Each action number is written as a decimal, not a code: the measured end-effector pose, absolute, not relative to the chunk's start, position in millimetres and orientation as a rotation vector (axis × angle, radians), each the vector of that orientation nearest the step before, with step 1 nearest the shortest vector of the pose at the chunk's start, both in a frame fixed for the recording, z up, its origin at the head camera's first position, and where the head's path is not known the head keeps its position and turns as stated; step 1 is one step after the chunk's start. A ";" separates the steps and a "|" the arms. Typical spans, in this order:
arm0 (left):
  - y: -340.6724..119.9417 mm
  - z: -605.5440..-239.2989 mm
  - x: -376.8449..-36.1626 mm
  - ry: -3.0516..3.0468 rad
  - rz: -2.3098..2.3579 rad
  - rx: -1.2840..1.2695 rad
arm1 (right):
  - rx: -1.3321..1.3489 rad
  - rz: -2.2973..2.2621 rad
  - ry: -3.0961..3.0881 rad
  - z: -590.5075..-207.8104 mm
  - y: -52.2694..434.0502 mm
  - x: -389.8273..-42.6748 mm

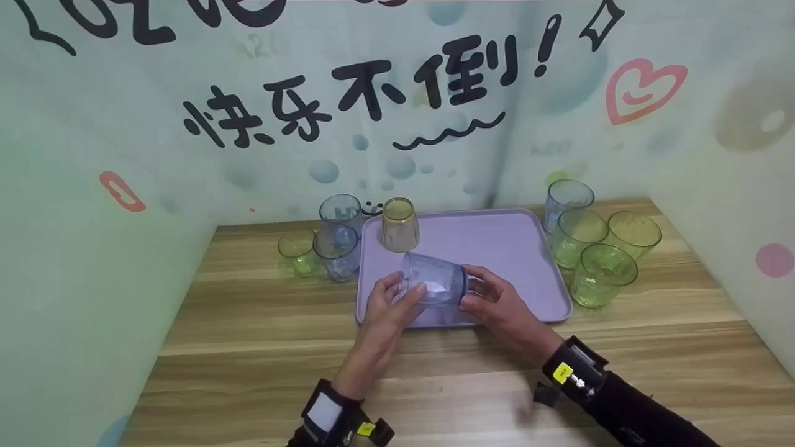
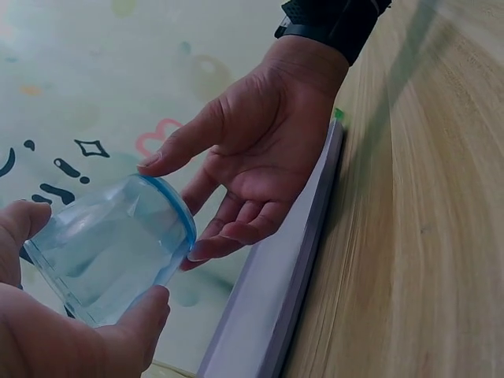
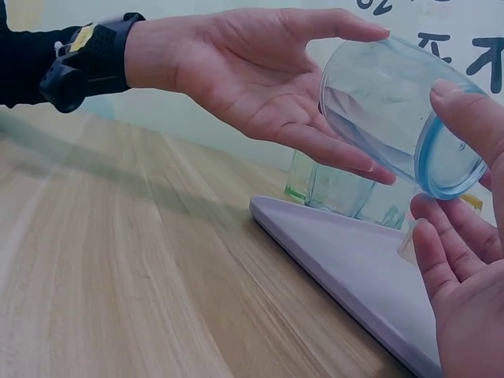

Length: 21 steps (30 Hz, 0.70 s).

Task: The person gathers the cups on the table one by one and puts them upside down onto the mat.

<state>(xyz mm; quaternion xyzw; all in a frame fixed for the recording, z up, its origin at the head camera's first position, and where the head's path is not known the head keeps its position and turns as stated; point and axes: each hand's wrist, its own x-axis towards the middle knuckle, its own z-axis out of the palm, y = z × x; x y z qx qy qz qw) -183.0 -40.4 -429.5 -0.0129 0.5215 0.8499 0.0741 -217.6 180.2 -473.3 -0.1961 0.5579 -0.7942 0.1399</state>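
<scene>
Blue and see-through, the glass lies tipped on its side in mid-air above the near half of the lilac tray, the left hand pinching its rim end between thumb and fingers, the right hand, partly open, gripping the thick base with thumb and fingertips! Behind it, an amber glass stands near the tray's far left corner, while on the wooden table a green glass and two blue glasses line up left, three green glasses and another blue glass right.
</scene>
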 end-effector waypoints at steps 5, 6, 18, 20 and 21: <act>-44.6 -432.2 -184.1 1.687 2.426 0.037 | -0.590 -2.289 1.725 -474.7 182.1 -217.8; -45.5 -432.5 -184.5 1.724 2.391 0.056 | -0.594 -2.298 1.737 -474.7 182.9 -218.0; -45.8 -439.7 -189.0 1.751 2.341 0.098 | -0.514 -2.438 1.520 -473.3 180.9 -218.8; -44.5 -439.1 -189.1 1.741 2.355 0.095 | -0.500 -2.443 1.486 -472.5 179.9 -218.0; -43.5 -438.6 -189.1 1.729 2.368 0.095 | -0.497 -2.447 1.468 -471.9 179.1 -217.6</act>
